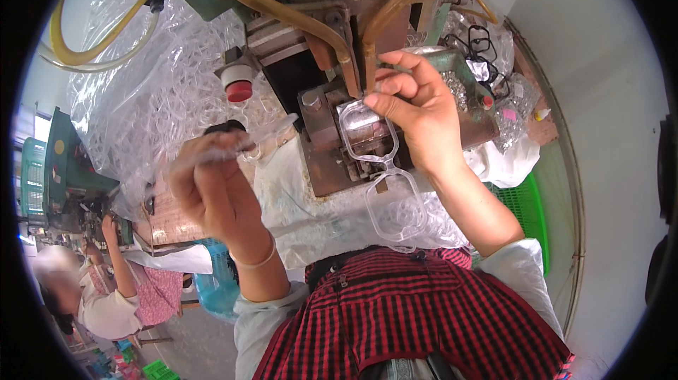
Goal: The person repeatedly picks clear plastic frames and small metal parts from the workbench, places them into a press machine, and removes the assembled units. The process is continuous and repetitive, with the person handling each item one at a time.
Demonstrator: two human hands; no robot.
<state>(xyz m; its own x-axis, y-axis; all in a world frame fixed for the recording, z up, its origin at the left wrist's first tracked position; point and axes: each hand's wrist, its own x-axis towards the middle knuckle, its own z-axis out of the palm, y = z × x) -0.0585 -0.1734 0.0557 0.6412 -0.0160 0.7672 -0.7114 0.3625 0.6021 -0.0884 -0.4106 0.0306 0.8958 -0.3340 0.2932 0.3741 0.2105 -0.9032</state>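
My right hand (422, 108) is closed, thumb and fingers pinching the upper end of a clear plastic eyeglass frame (388, 161). That end lies at the metal fixture of a bench machine (326, 126), just below two copper-coloured electrode arms (347, 73); the lower lens ring hangs over the bench edge. Off to the left, my left hand (215, 186) is raised, its fingers closed around a long clear plastic piece (272, 131). Motion smears that piece, and its exact kind cannot be made out. A small black object (226, 126) shows behind those fingers.
Many clear frames (162, 90) are heaped left of the machine, near a red push button (239, 90). Amber hoses (275, 9) arch overhead. At right are a metal parts tray (480, 115), black frames (482, 41) and a green basket (526, 214). Another person (106, 288) works far left.
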